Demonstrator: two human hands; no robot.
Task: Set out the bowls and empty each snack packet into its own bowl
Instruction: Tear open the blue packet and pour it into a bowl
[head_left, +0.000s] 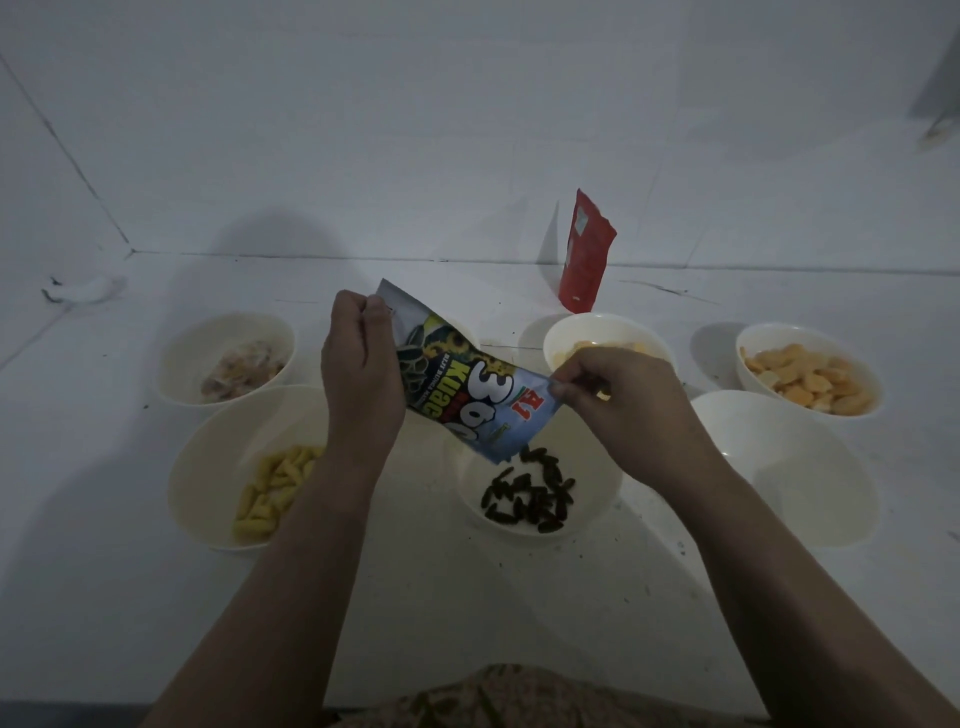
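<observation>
Both hands (358, 374) pinching one seed packet (467, 384), six bowls (540, 493), one red pouch (587, 254)

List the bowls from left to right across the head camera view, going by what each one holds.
Mixed snack bowl → yellow sticks bowl → dark seeds bowl → bowl behind the right hand → empty bowl → orange crackers bowl.

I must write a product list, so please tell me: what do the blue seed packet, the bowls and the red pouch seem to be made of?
Blue seed packet: thin printed plastic film, glossy; it bends and creases where both hands pinch it.
Bowls, such as the empty one: smooth off-white, plastic or ceramic; the look leaves it open.
Red pouch: glossy film, probably plastic or foil laminate; stiff enough to stand upright.
</observation>
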